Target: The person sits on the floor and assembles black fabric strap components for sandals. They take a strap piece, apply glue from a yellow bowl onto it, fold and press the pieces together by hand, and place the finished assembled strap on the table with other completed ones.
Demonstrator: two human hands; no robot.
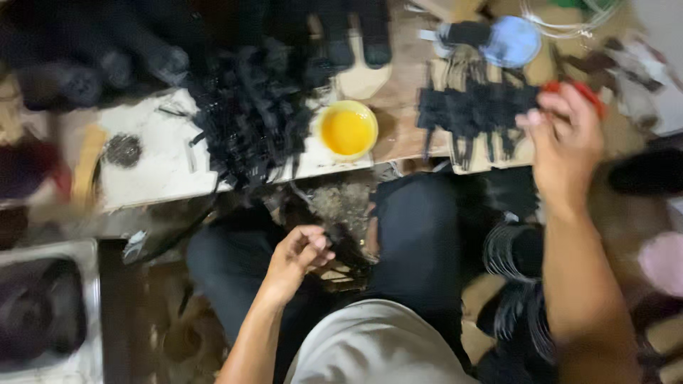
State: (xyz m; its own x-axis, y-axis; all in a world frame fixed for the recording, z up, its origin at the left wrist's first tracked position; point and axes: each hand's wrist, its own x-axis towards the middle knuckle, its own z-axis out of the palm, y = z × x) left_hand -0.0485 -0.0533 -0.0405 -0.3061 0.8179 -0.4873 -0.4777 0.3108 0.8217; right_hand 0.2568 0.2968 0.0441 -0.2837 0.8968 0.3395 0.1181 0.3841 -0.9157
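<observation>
- I look down on a cluttered low wooden worktable (398, 135) with a white board (160, 167) lying on its left part; the picture is motion-blurred, so small details are uncertain.
- My left hand (302, 254) sits low over my lap, fingers curled together around a small dark strip-like piece (341, 245); I cannot tell exactly what it is.
- My right hand (565, 135) reaches out over the table's right side, fingers closed on a red-handled tool (587, 92), its working end hidden behind the hand.
- Just left of that hand lies a row of black flat straps (473, 110) spread on the wood. They look light, limp and soft, so I judge they are best pinched at one end or mid-length.
- A larger tangled heap of black strips (252, 114) covers the centre; pieces could snag on one another when lifted.
- A round yellow bowl (346, 130) of yellow liquid stands between heap and row, close enough to tip or dip into.
- A blue round lid-like object (511, 41) lies at the far edge.
- Dark coiled rings (509, 249) rest beside my right knee.
</observation>
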